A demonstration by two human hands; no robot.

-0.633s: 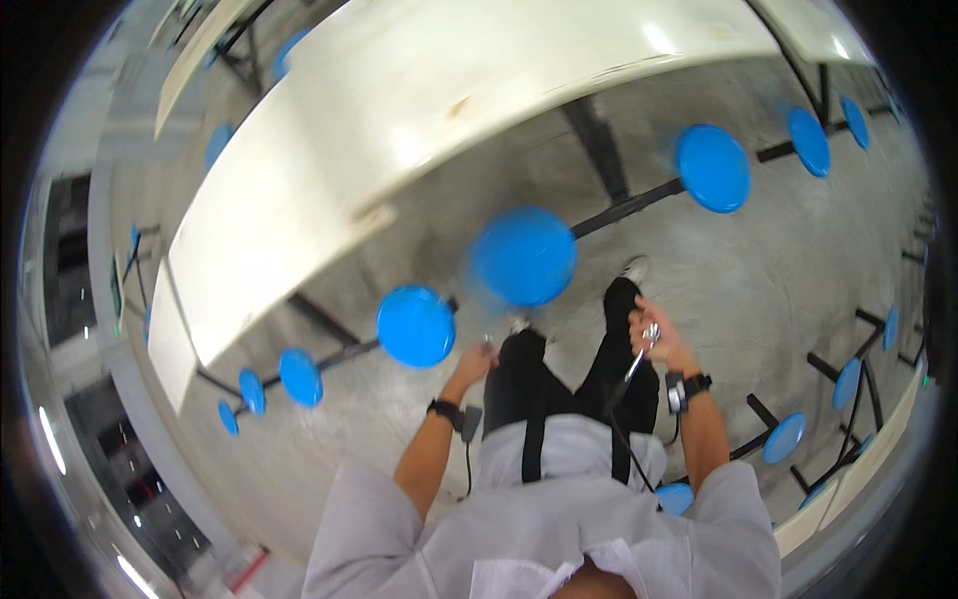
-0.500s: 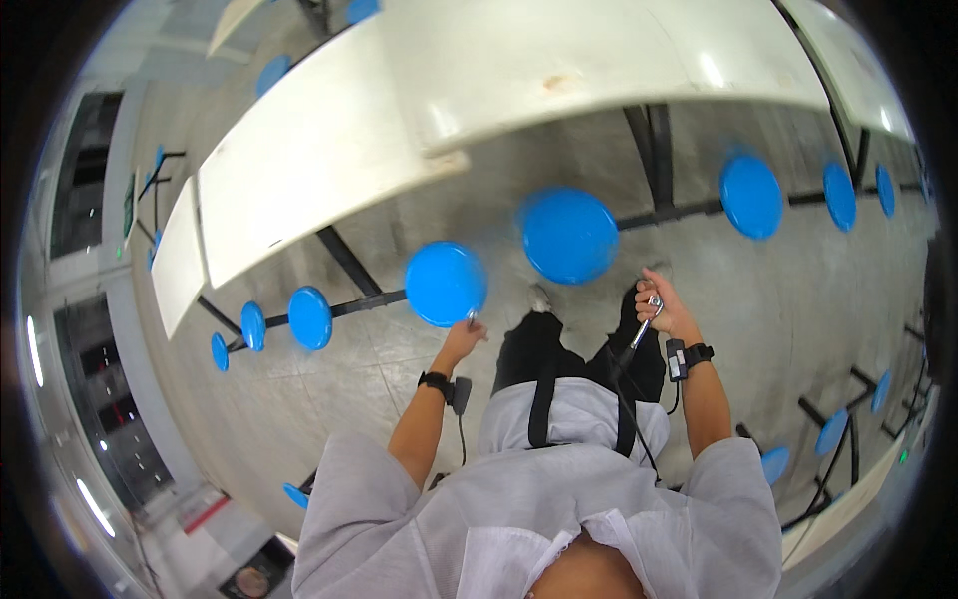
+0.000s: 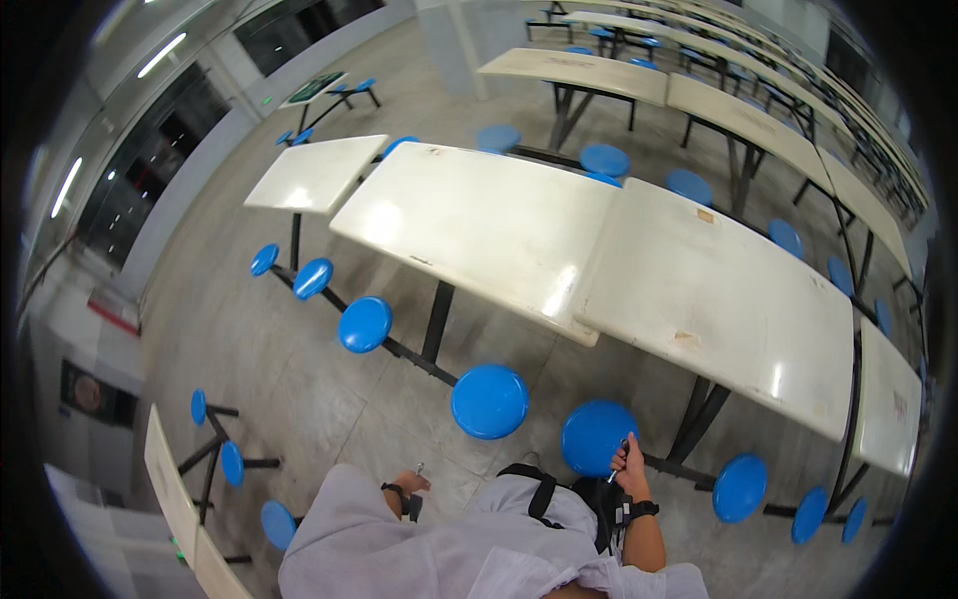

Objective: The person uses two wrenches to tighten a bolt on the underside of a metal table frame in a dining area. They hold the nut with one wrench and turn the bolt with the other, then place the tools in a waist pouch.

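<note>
Right hand (image 3: 631, 461) is closed around a thin metal tool (image 3: 617, 469), held just over the near edge of a round blue stool (image 3: 597, 436). Left hand (image 3: 409, 483) sits low by the hip, wrist strapped; small metal piece (image 3: 420, 467) sticks out at the fingertips, grip can't be told. Second blue stool (image 3: 489, 400) sits between the hands, further out. Long white table (image 3: 599, 260) stands just beyond both stools on a grey concrete floor (image 3: 329, 399).
</note>
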